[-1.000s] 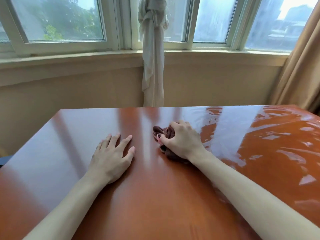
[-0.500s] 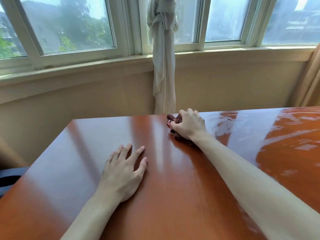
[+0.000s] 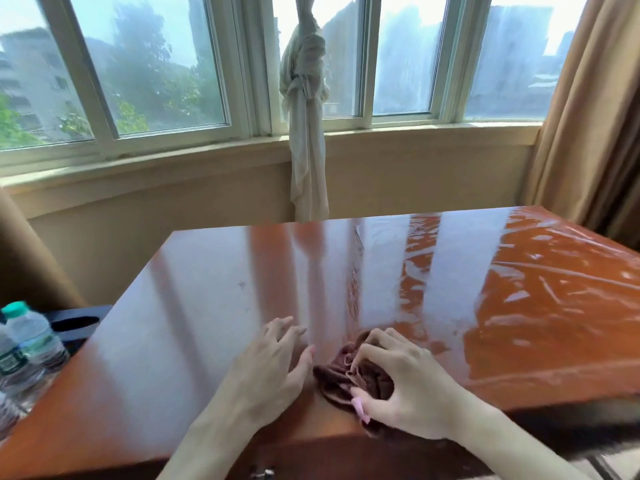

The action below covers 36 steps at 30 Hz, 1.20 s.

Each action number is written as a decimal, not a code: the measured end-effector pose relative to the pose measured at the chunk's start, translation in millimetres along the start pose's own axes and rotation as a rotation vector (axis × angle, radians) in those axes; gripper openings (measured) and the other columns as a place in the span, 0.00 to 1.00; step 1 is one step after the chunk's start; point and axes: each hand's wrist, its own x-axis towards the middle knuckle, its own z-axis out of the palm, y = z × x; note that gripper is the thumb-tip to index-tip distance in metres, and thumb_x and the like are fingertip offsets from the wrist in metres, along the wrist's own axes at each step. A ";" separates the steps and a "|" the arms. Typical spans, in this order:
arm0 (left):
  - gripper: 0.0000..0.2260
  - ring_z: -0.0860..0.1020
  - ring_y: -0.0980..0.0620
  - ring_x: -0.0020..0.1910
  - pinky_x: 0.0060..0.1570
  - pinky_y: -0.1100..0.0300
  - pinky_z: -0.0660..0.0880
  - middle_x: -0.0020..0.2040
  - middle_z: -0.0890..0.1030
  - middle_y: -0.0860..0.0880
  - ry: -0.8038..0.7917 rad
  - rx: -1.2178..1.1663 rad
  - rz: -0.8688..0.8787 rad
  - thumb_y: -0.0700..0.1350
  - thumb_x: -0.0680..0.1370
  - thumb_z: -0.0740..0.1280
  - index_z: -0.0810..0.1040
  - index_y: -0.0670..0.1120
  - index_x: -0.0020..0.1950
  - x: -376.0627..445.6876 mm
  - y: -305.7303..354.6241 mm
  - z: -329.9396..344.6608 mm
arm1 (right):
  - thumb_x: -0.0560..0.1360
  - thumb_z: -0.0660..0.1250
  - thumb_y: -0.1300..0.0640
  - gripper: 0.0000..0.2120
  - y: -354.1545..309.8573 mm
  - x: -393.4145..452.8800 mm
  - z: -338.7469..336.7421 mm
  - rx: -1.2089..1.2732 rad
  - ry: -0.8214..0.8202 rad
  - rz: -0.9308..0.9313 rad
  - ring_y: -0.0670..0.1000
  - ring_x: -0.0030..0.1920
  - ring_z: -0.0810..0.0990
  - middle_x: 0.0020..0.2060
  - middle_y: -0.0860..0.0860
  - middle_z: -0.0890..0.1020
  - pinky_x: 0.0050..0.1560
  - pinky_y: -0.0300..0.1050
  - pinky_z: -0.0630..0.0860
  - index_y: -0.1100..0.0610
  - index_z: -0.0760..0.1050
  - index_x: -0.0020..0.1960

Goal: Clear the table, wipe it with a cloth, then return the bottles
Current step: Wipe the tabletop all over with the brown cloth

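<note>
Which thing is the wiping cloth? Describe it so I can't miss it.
Start at the glossy orange-brown table and go to its near edge. Between the flat left hand and the right hand gripping it lies the cloth: dark maroon, crumpled, the only fabric on the table.

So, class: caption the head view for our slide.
Right hand wiping table with brown cloth; left hand flat beside.

Cloth (image 3: 349, 375) now nearer table's (image 3: 207, 306) front edge
</note>
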 end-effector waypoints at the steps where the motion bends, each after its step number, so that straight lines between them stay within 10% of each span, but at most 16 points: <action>1: 0.30 0.63 0.58 0.74 0.71 0.57 0.67 0.75 0.67 0.58 0.010 -0.012 -0.008 0.69 0.77 0.48 0.70 0.57 0.73 -17.1 -1.3 0.9 | 0.71 0.68 0.36 0.16 5.3 1.9 -4.4 -0.012 -0.020 0.000 0.46 0.53 0.74 0.48 0.41 0.74 0.54 0.48 0.75 0.47 0.76 0.49; 6: 0.33 0.60 0.60 0.75 0.71 0.56 0.65 0.76 0.62 0.62 0.008 -0.034 -0.011 0.76 0.76 0.49 0.64 0.63 0.76 -78.0 -14.1 -1.1 | 0.68 0.63 0.31 0.22 13.6 45.9 5.3 -0.103 0.182 0.344 0.55 0.54 0.77 0.47 0.48 0.76 0.52 0.51 0.77 0.48 0.77 0.49; 12: 0.39 0.61 0.58 0.74 0.68 0.53 0.67 0.76 0.61 0.62 0.072 0.064 0.000 0.83 0.69 0.47 0.63 0.67 0.76 -86.6 -11.5 3.6 | 0.70 0.68 0.33 0.13 0.6 -28.7 6.3 0.000 0.157 0.192 0.45 0.52 0.74 0.47 0.41 0.75 0.50 0.47 0.74 0.39 0.71 0.46; 17: 0.43 0.64 0.55 0.74 0.70 0.49 0.67 0.77 0.64 0.59 0.081 0.122 0.016 0.85 0.66 0.46 0.63 0.67 0.76 -83.6 -11.4 5.8 | 0.71 0.67 0.35 0.16 19.3 0.4 -1.5 -0.186 0.286 0.459 0.56 0.55 0.77 0.47 0.49 0.77 0.51 0.52 0.75 0.46 0.73 0.45; 23: 0.43 0.63 0.56 0.74 0.68 0.52 0.68 0.77 0.63 0.60 0.111 0.152 0.013 0.84 0.65 0.44 0.61 0.68 0.77 -85.5 -13.3 8.6 | 0.70 0.68 0.32 0.17 -17.4 -39.4 23.1 -0.044 0.305 0.210 0.45 0.53 0.75 0.48 0.39 0.75 0.48 0.48 0.77 0.44 0.76 0.48; 29: 0.42 0.68 0.52 0.71 0.65 0.49 0.72 0.74 0.69 0.57 0.120 0.201 0.002 0.84 0.67 0.45 0.66 0.67 0.75 -81.6 -10.5 13.6 | 0.72 0.68 0.36 0.16 10.8 -34.5 6.4 -0.212 0.438 0.486 0.54 0.50 0.77 0.44 0.46 0.76 0.45 0.48 0.73 0.48 0.77 0.44; 36: 0.41 0.68 0.53 0.72 0.66 0.50 0.71 0.75 0.67 0.57 0.103 0.208 0.001 0.83 0.68 0.45 0.63 0.67 0.77 -85.0 -9.4 11.3 | 0.72 0.67 0.37 0.13 -54.8 -32.8 48.3 -0.105 0.426 0.166 0.48 0.51 0.76 0.47 0.42 0.76 0.47 0.45 0.76 0.45 0.77 0.46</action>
